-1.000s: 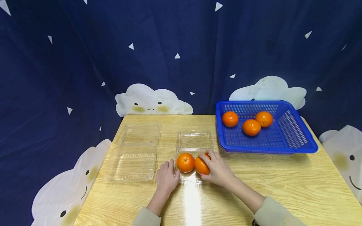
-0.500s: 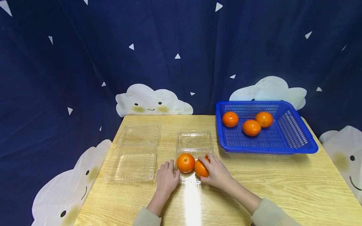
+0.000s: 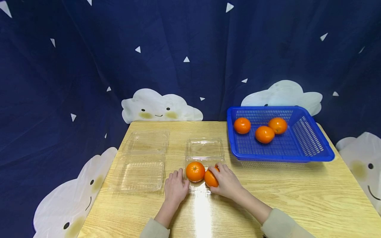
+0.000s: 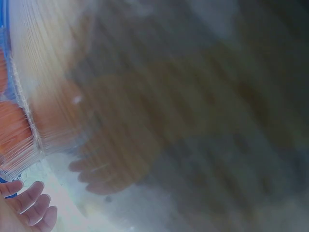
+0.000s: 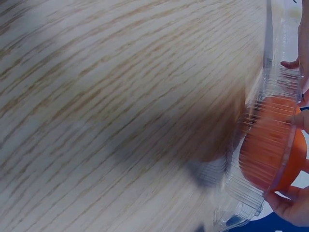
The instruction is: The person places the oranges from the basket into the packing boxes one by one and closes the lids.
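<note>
An orange (image 3: 210, 178) stands in the near half of a small clear plastic clamshell box (image 3: 205, 148), gripped from the right by my right hand (image 3: 227, 182). Its fingers and thumb curl over the fruit; the right wrist view shows the held orange (image 5: 270, 150) through the ribbed box wall. Beside it, a second orange (image 3: 195, 171) sits in the same half. My left hand (image 3: 175, 186) rests at the box's left edge, thumb at the rim. Its fingers (image 4: 35, 202) look loosely extended in the left wrist view.
A larger clear clamshell box (image 3: 143, 172) lies unfolded to the left. At back right stands a blue plastic basket (image 3: 297, 155) with three oranges (image 3: 265, 134) in it. A dark blue curtain (image 3: 184, 39) hangs behind the wooden table (image 3: 297, 188).
My right hand and the orange in it have shifted slightly left and toward the near edge of the box. The left hand has stayed in place.
</note>
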`<state>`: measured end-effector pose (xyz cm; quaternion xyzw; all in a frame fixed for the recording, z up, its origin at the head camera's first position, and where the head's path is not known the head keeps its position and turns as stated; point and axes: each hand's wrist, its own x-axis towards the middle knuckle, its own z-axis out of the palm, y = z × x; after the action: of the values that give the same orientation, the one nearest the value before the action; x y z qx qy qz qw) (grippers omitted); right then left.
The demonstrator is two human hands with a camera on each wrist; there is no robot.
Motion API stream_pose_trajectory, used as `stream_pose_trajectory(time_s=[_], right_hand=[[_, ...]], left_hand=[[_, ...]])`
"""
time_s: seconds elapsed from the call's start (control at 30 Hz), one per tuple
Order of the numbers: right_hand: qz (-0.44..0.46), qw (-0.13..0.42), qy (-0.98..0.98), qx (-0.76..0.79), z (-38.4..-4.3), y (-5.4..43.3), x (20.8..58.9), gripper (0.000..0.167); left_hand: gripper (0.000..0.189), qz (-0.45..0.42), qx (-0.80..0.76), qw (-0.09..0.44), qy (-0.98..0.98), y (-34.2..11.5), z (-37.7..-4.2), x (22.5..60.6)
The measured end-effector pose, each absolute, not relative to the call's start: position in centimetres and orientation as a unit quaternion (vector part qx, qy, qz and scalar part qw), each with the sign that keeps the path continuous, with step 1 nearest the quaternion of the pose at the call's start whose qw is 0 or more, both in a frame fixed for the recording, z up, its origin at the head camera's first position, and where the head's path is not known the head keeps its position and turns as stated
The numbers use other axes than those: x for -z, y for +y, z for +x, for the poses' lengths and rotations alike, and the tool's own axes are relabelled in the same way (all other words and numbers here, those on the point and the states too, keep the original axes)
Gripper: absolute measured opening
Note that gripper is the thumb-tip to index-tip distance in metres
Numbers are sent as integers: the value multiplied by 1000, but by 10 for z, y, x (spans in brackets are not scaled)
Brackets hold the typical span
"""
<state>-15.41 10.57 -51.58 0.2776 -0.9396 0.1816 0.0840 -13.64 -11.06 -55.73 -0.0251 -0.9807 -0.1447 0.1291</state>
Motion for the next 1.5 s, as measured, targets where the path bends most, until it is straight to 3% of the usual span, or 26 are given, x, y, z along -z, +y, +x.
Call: stream_pose_trajectory(time_s=[1.07, 1.5], right_hand=[[250, 29, -945, -209, -155, 102, 512, 57], [249, -25, -943, -218, -156, 104, 501, 57]], left_hand=[[36, -24, 151, 128, -980, -110, -138, 557], [39, -25, 151, 125, -980, -111, -136, 558]])
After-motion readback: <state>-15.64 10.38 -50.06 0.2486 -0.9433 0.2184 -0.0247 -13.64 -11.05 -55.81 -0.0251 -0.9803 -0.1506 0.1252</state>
